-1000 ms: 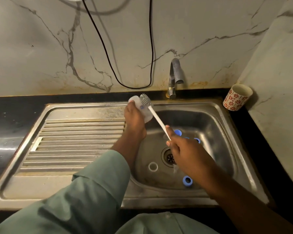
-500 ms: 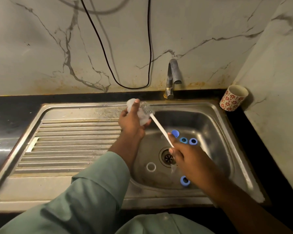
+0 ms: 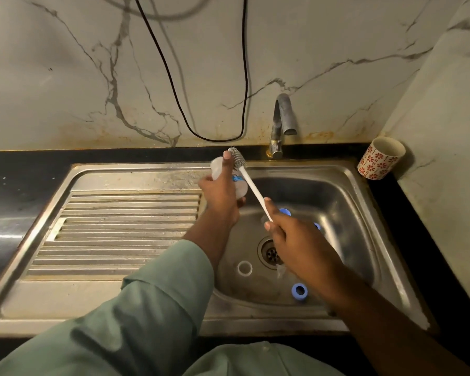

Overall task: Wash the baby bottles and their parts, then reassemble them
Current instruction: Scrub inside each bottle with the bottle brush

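The left hand (image 3: 223,196) had its fingers curled round a clear, rounded plastic baby bottle (image 3: 239,187), thumb stretched up along the bottle's side, holding it over the sink's back-left rim, just left of the tap. The right hand (image 3: 293,237) pinched the lower end of a long white plastic bottle brush (image 3: 251,189) over the drain.

Half a second earlier the grey bristled head lay low against the bottle; now it stood higher, beside the left thumb tip and outside the bottle, so far as could be told. I judged this a stroke in scrubbing that bottle, washing unfinished and reassembly not begun.

The bristles looked stiff and ribbed, the handle thin and smooth, the bottle cloudy and wet with a small blue print. In the dull, scratched stainless steel sink (image 3: 345,202), a white ring (image 3: 244,268) lay left of the drain (image 3: 269,252) and a blue round screw collar (image 3: 299,291) nearer than it. More blue parts lay beyond the right hand, partly hidden. A red-flowered paper cup (image 3: 380,158) leaned right of the tap (image 3: 281,123).
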A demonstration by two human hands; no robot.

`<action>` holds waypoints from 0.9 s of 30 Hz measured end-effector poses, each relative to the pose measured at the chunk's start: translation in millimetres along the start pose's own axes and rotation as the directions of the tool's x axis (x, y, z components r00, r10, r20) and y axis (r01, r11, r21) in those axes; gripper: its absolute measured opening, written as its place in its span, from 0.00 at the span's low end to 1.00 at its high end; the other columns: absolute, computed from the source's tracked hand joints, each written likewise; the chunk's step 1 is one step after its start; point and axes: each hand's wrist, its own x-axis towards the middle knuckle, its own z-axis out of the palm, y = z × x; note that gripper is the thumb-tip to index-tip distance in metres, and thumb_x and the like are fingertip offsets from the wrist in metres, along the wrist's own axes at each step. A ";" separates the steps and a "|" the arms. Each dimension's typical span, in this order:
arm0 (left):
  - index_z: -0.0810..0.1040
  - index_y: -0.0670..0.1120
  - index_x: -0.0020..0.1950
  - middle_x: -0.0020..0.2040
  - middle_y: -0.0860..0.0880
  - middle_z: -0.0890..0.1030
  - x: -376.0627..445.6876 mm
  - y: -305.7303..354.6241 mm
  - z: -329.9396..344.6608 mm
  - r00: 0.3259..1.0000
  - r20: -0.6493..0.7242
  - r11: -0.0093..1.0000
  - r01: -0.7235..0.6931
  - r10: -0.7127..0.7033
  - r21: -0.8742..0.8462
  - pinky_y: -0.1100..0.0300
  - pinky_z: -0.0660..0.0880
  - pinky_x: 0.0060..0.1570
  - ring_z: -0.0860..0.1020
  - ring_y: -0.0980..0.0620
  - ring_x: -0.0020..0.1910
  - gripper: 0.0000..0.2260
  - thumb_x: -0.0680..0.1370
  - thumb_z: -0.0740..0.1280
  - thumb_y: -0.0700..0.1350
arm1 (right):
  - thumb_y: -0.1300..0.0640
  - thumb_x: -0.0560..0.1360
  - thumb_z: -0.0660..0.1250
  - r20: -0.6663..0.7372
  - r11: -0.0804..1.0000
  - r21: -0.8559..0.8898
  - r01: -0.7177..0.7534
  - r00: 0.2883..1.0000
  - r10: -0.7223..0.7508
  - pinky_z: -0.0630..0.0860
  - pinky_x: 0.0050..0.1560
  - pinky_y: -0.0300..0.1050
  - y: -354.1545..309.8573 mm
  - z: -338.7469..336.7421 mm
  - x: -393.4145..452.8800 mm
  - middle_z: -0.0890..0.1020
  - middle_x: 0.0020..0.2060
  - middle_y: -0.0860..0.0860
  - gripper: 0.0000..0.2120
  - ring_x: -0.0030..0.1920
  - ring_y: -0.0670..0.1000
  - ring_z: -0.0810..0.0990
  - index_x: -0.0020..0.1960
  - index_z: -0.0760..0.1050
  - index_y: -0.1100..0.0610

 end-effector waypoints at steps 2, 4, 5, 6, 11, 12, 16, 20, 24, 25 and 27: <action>0.65 0.50 0.66 0.57 0.44 0.77 7.4 7.8 -7.5 1.000 -0.027 0.996 0.014 -0.016 -0.088 0.54 0.81 0.36 0.81 0.43 0.53 0.32 0.71 0.76 0.60 | 0.50 0.82 0.57 0.021 0.999 0.012 0.033 0.999 -0.034 0.72 0.28 0.36 4.3 0.1 -8.7 0.75 0.30 0.46 0.22 0.27 0.43 0.74 0.75 0.59 0.42; 0.67 0.47 0.67 0.58 0.42 0.78 10.7 6.5 -12.1 1.000 0.003 0.991 0.013 -0.013 -0.130 0.55 0.81 0.35 0.82 0.43 0.53 0.31 0.72 0.77 0.55 | 0.50 0.82 0.57 0.042 0.999 0.024 0.041 0.998 -0.042 0.71 0.28 0.36 5.0 1.1 -11.8 0.74 0.29 0.46 0.22 0.27 0.43 0.74 0.75 0.60 0.42; 0.69 0.46 0.67 0.58 0.42 0.78 8.7 2.7 -11.4 1.000 0.018 0.993 0.017 -0.015 -0.117 0.54 0.82 0.35 0.82 0.43 0.53 0.29 0.72 0.77 0.54 | 0.50 0.82 0.56 0.026 0.999 0.028 0.029 0.999 -0.030 0.72 0.29 0.38 6.0 1.9 -4.5 0.75 0.31 0.46 0.22 0.29 0.44 0.74 0.75 0.60 0.42; 0.70 0.46 0.65 0.58 0.42 0.78 6.4 -0.8 -9.5 0.999 0.026 0.994 0.025 -0.023 -0.107 0.53 0.82 0.36 0.82 0.43 0.53 0.26 0.73 0.77 0.53 | 0.50 0.82 0.56 0.011 0.999 0.035 0.003 1.000 -0.003 0.73 0.32 0.40 6.6 2.3 3.7 0.76 0.33 0.47 0.22 0.31 0.45 0.75 0.76 0.59 0.43; 0.74 0.45 0.64 0.56 0.42 0.81 13.1 5.3 -11.0 1.000 -0.014 0.983 0.008 -0.011 -0.183 0.52 0.84 0.39 0.84 0.44 0.51 0.20 0.77 0.72 0.54 | 0.51 0.82 0.57 0.052 0.998 0.052 0.020 0.998 -0.023 0.67 0.26 0.33 11.3 5.8 -7.2 0.71 0.27 0.45 0.21 0.26 0.41 0.73 0.75 0.62 0.43; 0.74 0.44 0.65 0.56 0.42 0.81 13.2 4.9 -11.5 1.000 -0.009 0.990 -0.014 0.013 -0.138 0.53 0.83 0.39 0.84 0.44 0.51 0.23 0.76 0.72 0.55 | 0.50 0.82 0.57 0.057 0.998 0.067 0.022 0.998 -0.025 0.67 0.26 0.33 11.1 7.1 -9.7 0.71 0.26 0.44 0.21 0.25 0.40 0.73 0.74 0.62 0.42; 0.74 0.43 0.65 0.58 0.41 0.80 3.8 0.7 -3.4 0.997 0.074 0.999 0.018 -0.015 -0.038 0.54 0.82 0.39 0.82 0.42 0.55 0.28 0.72 0.77 0.55 | 0.51 0.82 0.57 -0.009 0.992 0.125 -0.028 1.000 0.030 0.73 0.34 0.42 12.8 7.1 8.3 0.76 0.33 0.46 0.22 0.32 0.44 0.75 0.76 0.59 0.44; 0.70 0.44 0.67 0.58 0.41 0.79 12.5 8.8 -8.6 0.999 0.032 0.982 0.029 -0.024 -0.184 0.49 0.84 0.40 0.83 0.44 0.50 0.30 0.71 0.79 0.50 | 0.51 0.81 0.59 0.022 0.992 0.126 0.031 0.999 -0.034 0.70 0.29 0.31 14.5 6.5 -8.5 0.73 0.30 0.40 0.23 0.30 0.37 0.76 0.75 0.61 0.42; 0.69 0.46 0.62 0.56 0.42 0.77 7.1 0.8 -1.9 0.997 0.050 0.992 0.064 -0.059 -0.109 0.50 0.83 0.37 0.81 0.43 0.51 0.25 0.72 0.78 0.52 | 0.51 0.82 0.56 -0.006 0.993 0.118 -0.022 1.000 0.023 0.76 0.37 0.44 12.9 6.8 10.4 0.80 0.38 0.49 0.23 0.35 0.47 0.78 0.76 0.58 0.44; 0.72 0.46 0.60 0.55 0.42 0.79 9.9 2.4 -2.9 0.998 0.033 0.988 0.055 -0.051 -0.142 0.51 0.83 0.36 0.82 0.43 0.50 0.22 0.73 0.77 0.52 | 0.51 0.82 0.56 -0.008 0.993 0.114 -0.012 1.000 0.012 0.77 0.36 0.43 13.7 7.0 9.2 0.80 0.37 0.47 0.23 0.34 0.46 0.77 0.76 0.58 0.43; 0.75 0.45 0.60 0.54 0.42 0.81 16.9 5.7 -6.5 1.000 -0.019 0.985 0.021 -0.025 -0.173 0.51 0.83 0.36 0.83 0.44 0.50 0.19 0.76 0.74 0.54 | 0.49 0.82 0.57 0.009 0.996 0.090 0.022 1.000 -0.023 0.71 0.29 0.33 15.4 8.8 -3.4 0.74 0.30 0.42 0.23 0.29 0.40 0.75 0.75 0.58 0.40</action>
